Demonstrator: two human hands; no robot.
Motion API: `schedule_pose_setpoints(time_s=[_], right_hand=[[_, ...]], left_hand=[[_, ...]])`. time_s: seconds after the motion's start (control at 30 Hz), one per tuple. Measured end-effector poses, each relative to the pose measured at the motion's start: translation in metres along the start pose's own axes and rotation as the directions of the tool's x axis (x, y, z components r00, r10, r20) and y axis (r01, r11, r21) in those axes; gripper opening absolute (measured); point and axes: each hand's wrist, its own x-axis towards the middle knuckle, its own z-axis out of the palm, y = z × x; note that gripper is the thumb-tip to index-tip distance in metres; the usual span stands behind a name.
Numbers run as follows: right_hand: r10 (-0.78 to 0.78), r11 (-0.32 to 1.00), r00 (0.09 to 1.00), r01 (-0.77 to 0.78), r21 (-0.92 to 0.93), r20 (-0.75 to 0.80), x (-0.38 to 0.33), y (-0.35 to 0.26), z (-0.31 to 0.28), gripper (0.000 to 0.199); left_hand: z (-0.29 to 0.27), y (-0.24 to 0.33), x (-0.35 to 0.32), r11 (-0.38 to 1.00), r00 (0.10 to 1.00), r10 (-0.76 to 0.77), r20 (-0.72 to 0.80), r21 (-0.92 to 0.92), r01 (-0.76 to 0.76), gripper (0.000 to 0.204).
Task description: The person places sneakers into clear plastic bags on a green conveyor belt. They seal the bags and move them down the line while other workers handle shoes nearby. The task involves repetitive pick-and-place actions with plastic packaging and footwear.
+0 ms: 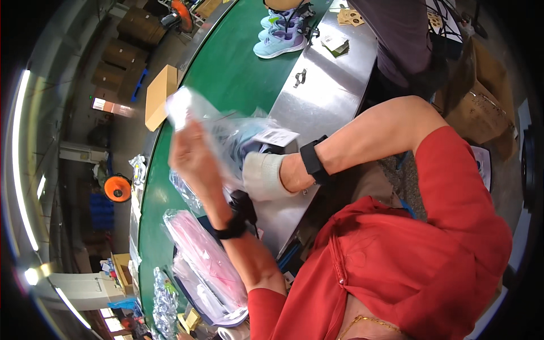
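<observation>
My left hand [195, 152], bare and blurred by motion, has its fingers closed around clear plastic film. Part of this plastic bag [205, 109] rises shiny and smeared above the hand. Beside it is my right hand [263, 174] in a white glove, against the near side of the plastic; its fingers are hidden. Under the film lies something light blue [245, 131], its shape unclear. A white printed label [277, 136] sits at its right, just beyond the glove. Both wrists wear black bands.
The green conveyor belt [226, 62] curves along a steel table edge [317, 85]. Light-blue shoes [280, 42] stand at the far end. Bagged pink goods [207, 249] lie near my left forearm. A cardboard box [161, 97] sits at the belt's left; another person [399, 34] stands far right.
</observation>
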Motion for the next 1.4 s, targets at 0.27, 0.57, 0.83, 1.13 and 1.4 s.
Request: schedule_pose_setpoints(time_s=[0.27,0.57,0.83,1.13,1.4], right_hand=[[0.331,0.710,0.942,-0.206,0.673,-0.060,-0.015,0.050,0.092,0.015],[0.568,0.726,0.821,-0.532,0.435,0.057,0.056,0.096,0.111,0.018],[0.681,0.720,0.639,-0.497,0.485,-0.357,0.160,0.141,0.179,0.020],[0.313,-0.170,0.838,-0.414,0.894,0.447,0.047,0.120,0.083,0.058],[0.483,0.002,0.861,-0.184,0.983,0.160,-0.013,0.079,0.012,0.025]], left_hand=[[0.020,0.008,-0.075,0.972,0.951,0.129,0.280,0.154,-0.177,0.005],[0.039,-0.030,-0.073,0.950,0.975,0.158,0.155,0.245,-0.193,0.011],[0.019,-0.054,-0.018,0.990,0.983,-0.131,-0.126,-0.068,0.123,0.017],[-0.006,-0.080,-0.026,0.600,0.852,-0.493,-0.175,-0.778,0.188,0.018],[-0.001,-0.051,-0.042,0.658,0.869,-0.465,-0.172,-0.724,0.208,0.015]])
